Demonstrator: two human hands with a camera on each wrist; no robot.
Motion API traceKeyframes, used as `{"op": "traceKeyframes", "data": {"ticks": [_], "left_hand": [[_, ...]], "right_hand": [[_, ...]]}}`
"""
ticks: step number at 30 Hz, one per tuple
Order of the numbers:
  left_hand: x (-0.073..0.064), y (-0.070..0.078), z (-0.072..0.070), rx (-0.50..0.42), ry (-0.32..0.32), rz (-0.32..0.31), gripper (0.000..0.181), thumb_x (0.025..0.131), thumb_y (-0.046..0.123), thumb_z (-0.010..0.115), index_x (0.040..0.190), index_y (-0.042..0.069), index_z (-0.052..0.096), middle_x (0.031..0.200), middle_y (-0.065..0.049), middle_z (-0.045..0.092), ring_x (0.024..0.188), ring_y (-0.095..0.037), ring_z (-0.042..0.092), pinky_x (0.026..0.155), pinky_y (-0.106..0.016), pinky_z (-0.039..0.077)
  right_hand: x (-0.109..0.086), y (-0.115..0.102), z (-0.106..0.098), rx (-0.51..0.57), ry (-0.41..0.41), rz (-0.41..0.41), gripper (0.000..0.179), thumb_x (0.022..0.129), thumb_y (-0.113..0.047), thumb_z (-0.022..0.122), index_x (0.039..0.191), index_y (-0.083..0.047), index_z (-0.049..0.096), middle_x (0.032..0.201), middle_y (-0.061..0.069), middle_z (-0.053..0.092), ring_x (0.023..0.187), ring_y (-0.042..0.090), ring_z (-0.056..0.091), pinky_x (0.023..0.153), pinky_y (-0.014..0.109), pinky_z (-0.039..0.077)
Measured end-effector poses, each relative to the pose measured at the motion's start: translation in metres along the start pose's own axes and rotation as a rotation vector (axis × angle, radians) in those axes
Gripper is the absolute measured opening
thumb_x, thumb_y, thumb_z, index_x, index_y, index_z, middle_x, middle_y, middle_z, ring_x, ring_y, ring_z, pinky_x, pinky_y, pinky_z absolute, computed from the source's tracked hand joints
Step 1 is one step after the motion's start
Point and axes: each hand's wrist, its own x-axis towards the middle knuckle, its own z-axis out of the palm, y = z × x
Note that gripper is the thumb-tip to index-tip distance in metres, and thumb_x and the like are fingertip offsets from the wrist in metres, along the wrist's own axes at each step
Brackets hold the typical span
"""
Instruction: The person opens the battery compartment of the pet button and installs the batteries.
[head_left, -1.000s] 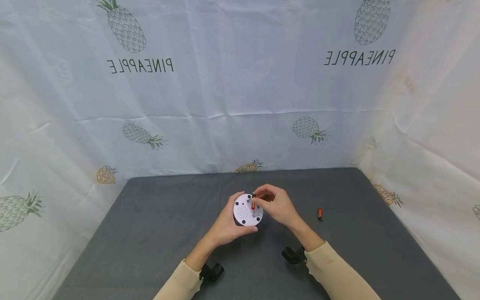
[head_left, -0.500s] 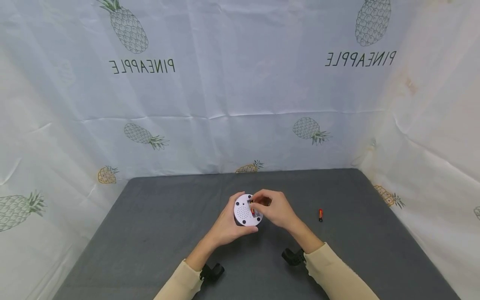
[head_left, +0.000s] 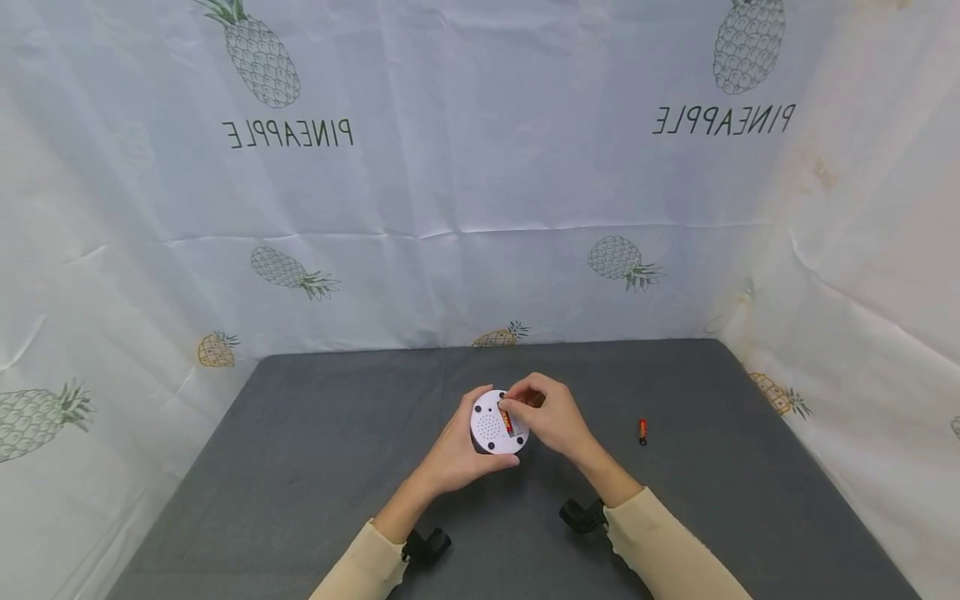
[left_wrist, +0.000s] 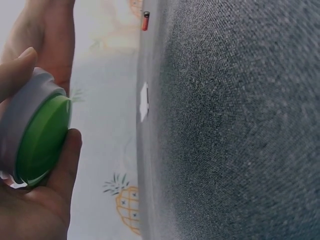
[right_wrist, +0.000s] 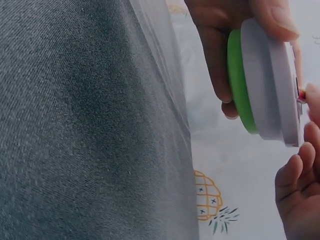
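My left hand (head_left: 453, 454) grips a round white device (head_left: 489, 427) by its edges, its underside with speaker holes and dark feet turned up. A green dome (left_wrist: 45, 140) forms its other face in the left wrist view. A red-and-black battery (head_left: 506, 421) lies slanted in the device's battery slot. The thumb and curled index finger of my right hand (head_left: 551, 417) pinch its upper end, which they hide. In the right wrist view only the battery's red end shows beside the right fingertips (right_wrist: 313, 95).
A second red-and-black battery (head_left: 642, 432) lies on the dark grey table (head_left: 360, 450), right of the hands. A small flat white piece (left_wrist: 144, 102) shows on the table in the left wrist view. Behind the table hangs a pineapple-print curtain (head_left: 450, 167).
The battery has gone down into the slot, from standing out over it to lying along it. My right fingers have lowered with it; the left hand holds the device nearly still.
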Motion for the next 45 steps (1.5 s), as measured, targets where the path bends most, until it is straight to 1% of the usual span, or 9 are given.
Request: {"op": "traceKeyframes", "data": {"ticks": [4,7,10,13,17,21,28,38,45], "left_hand": [[0.0,0.001,-0.001,-0.002,0.004,-0.001,0.104,0.076,0.033,0.091,0.156,0.015,0.027,0.136,-0.002,0.05,0.111,-0.018,0.054,0.091,-0.04,0.046],[0.0,0.002,-0.001,0.005,0.012,0.003,0.103,0.075,0.033,0.092,0.155,0.017,0.028,0.136,-0.002,0.051,0.112,-0.017,0.054,0.093,-0.041,0.045],[0.0,0.001,-0.001,0.014,0.014,0.006,0.104,0.074,0.033,0.092,0.155,0.016,0.029,0.136,-0.002,0.051,0.112,-0.018,0.054,0.094,-0.042,0.044],[0.0,0.001,-0.001,0.015,0.008,0.003,0.105,0.074,0.033,0.092,0.155,0.015,0.029,0.136,-0.003,0.052,0.112,-0.018,0.055,0.094,-0.042,0.043],[0.001,0.002,-0.002,0.01,-0.008,-0.005,0.106,0.074,0.034,0.093,0.156,0.014,0.028,0.136,-0.003,0.052,0.11,-0.018,0.055,0.092,-0.041,0.043],[0.001,0.002,-0.004,0.0,-0.024,-0.013,0.106,0.074,0.034,0.093,0.155,0.017,0.027,0.136,-0.002,0.051,0.109,-0.018,0.054,0.091,-0.04,0.043],[0.0,0.002,-0.006,-0.015,-0.047,-0.017,0.105,0.075,0.034,0.092,0.156,0.021,0.026,0.135,0.0,0.05,0.107,-0.017,0.054,0.089,-0.038,0.044],[0.0,0.004,-0.006,-0.018,-0.043,0.015,0.104,0.077,0.031,0.091,0.156,0.021,0.026,0.132,0.001,0.052,0.106,-0.016,0.056,0.089,-0.036,0.045],[0.0,0.004,-0.007,-0.02,-0.05,0.008,0.103,0.078,0.032,0.09,0.156,0.021,0.025,0.132,0.001,0.051,0.107,-0.016,0.055,0.088,-0.036,0.047]], "right_hand": [[0.004,0.006,0.0,0.085,-0.015,0.132,0.025,0.089,-0.021,0.082,0.107,-0.008,0.07,0.09,0.004,0.059,0.077,0.023,0.054,0.067,0.03,0.047],[0.007,0.011,0.0,0.207,-0.075,0.252,0.034,0.09,-0.025,0.08,0.116,-0.006,0.069,0.097,0.008,0.061,0.083,0.024,0.056,0.068,0.033,0.049],[0.008,0.013,0.001,0.347,-0.124,0.366,0.036,0.091,-0.026,0.078,0.12,-0.006,0.07,0.106,0.01,0.063,0.089,0.023,0.058,0.07,0.034,0.051],[0.008,0.013,0.004,0.466,-0.141,0.433,0.035,0.092,-0.023,0.077,0.12,-0.004,0.068,0.109,0.011,0.063,0.091,0.022,0.06,0.07,0.034,0.054],[0.007,0.012,0.009,0.572,-0.13,0.473,0.032,0.092,-0.016,0.075,0.119,-0.002,0.065,0.108,0.011,0.061,0.091,0.022,0.06,0.072,0.035,0.054],[0.006,0.011,0.012,0.601,-0.117,0.478,0.027,0.092,-0.013,0.074,0.116,-0.002,0.064,0.106,0.01,0.06,0.091,0.021,0.059,0.074,0.034,0.052],[0.004,0.01,0.013,0.568,-0.117,0.472,0.029,0.093,-0.013,0.073,0.117,-0.001,0.062,0.106,0.011,0.059,0.091,0.022,0.059,0.072,0.034,0.053],[0.0,0.005,-0.006,0.346,-0.154,0.356,0.03,0.096,-0.022,0.072,0.119,-0.004,0.066,0.107,0.011,0.063,0.085,0.024,0.06,0.066,0.038,0.054],[-0.005,0.004,-0.018,0.257,-0.212,0.263,0.032,0.098,-0.023,0.07,0.121,-0.002,0.065,0.107,0.012,0.067,0.082,0.025,0.064,0.073,0.045,0.056]]}}
